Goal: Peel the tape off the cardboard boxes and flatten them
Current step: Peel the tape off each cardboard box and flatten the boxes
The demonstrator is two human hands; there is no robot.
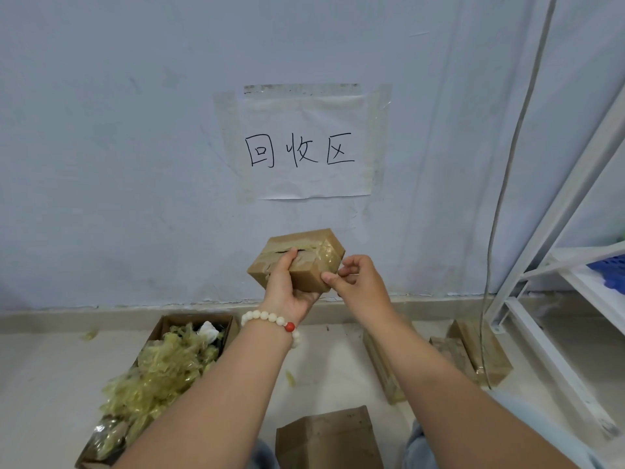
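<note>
A small brown cardboard box [311,252] wrapped in shiny clear tape is held up in front of the wall. My left hand [287,289], with a bead bracelet at the wrist, grips it from below, thumb laid over the taped top seam. My right hand [358,282] is at the box's right end, thumb and fingertips pinching at the tape on that corner. A dark slit shows along the top seam.
An open carton [160,330] full of crumpled yellowish tape sits on the floor at left. Taped boxes [473,353] lie at right beside a white metal rack [541,299]. A flattened piece of cardboard [328,438] lies near my knees. A paper sign [304,147] is taped to the wall.
</note>
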